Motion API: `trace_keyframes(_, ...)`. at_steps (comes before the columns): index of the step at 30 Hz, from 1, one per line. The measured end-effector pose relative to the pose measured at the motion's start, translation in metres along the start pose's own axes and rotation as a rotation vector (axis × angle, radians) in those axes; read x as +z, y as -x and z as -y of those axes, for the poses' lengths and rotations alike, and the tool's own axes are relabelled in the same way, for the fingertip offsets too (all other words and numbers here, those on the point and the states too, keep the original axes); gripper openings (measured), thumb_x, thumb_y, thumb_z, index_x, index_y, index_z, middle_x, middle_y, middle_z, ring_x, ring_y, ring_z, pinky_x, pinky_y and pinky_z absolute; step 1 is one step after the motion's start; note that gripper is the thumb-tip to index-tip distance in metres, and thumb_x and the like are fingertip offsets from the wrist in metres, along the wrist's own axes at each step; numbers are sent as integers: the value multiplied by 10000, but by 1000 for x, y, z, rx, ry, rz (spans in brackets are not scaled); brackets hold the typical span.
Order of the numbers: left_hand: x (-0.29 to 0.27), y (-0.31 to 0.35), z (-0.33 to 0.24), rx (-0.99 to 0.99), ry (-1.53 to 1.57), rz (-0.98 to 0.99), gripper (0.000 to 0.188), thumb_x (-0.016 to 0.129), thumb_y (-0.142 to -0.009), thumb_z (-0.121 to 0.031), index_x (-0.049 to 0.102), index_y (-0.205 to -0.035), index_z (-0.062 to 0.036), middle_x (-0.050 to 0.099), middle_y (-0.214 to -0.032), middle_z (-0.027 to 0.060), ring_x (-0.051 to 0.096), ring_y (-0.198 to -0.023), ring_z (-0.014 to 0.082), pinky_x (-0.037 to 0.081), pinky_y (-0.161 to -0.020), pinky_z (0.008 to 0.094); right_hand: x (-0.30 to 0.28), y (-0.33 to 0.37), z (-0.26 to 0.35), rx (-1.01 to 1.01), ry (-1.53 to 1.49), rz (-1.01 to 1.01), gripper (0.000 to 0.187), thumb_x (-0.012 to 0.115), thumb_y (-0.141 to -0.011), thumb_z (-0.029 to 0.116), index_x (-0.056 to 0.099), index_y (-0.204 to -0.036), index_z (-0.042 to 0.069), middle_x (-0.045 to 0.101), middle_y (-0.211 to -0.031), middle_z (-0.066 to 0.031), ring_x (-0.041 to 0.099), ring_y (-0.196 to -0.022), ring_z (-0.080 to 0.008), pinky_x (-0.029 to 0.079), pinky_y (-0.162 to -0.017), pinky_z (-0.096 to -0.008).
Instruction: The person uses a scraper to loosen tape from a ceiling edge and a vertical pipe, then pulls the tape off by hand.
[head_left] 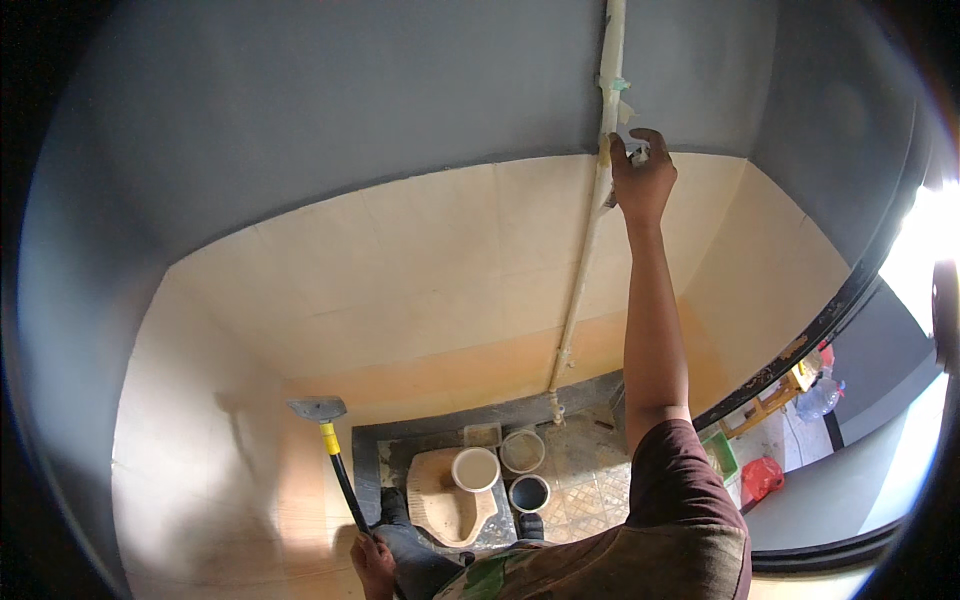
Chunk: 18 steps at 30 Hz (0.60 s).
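Note:
My left hand (375,562), low at the left, is closed around the black shaft of a long-handled tool (345,480). The tool has a yellow collar and a flat grey head (317,408), which stands up near the pale left wall. High up, my right hand (643,180) reaches to a cream wall pipe (590,235). Its thumb lies by the pipe and its fingers curl round a small whitish-grey thing (638,154), mostly hidden by the hand. Greenish tape (620,85) sits on the pipe above.
Below is a beige squat toilet (435,505) with a white bucket (476,468) over it. A pale tub (523,452) and a dark-filled bucket (530,493) stand beside it on patterned tiles. A dark-framed opening (775,375) is at the right, with a green basket (720,455) beyond.

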<state>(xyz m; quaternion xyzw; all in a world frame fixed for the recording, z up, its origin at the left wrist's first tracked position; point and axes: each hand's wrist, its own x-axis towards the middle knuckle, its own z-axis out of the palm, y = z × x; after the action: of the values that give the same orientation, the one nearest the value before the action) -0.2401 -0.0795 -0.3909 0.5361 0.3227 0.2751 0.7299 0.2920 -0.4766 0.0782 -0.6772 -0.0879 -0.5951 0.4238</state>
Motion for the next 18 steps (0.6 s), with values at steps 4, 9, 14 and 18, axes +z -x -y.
trace_keyframes(4,-28,-36,32,-343,126,123,430,523,-1063,-476,579,-1105,-51,588,-908,38,584,-793,105,419,-528,236,-2,1,0,-78,44,-19,232,812,-855,198,658,-968,66,640,-615,-109,621,-505,-210,488,-515,-356)
trace_keyframes(9,-19,-56,30,-181,-361,319,378,533,-1070,-407,589,-1124,-37,588,-855,35,589,-756,139,456,-592,306,9,11,5,-54,72,60,231,815,-842,193,681,-970,54,659,-620,-113,651,-521,-219,494,-517,-359)
trace_keyframes(14,40,-60,-11,302,-814,350,320,525,-1084,-353,672,-1013,-78,616,-827,102,580,-776,220,482,-686,377,18,8,-21,-44,158,66,232,837,-835,194,729,-963,33,669,-653,-82,608,-522,-188,482,-519,-342)
trace_keyframes(18,19,-98,17,25,-854,395,302,532,-1071,-298,667,-987,-42,629,-910,156,587,-831,280,489,-752,435,22,-5,-15,244,-23,196,244,834,-865,186,732,-1012,20,627,-729,-20,500,-511,-108,411,-455,-297)
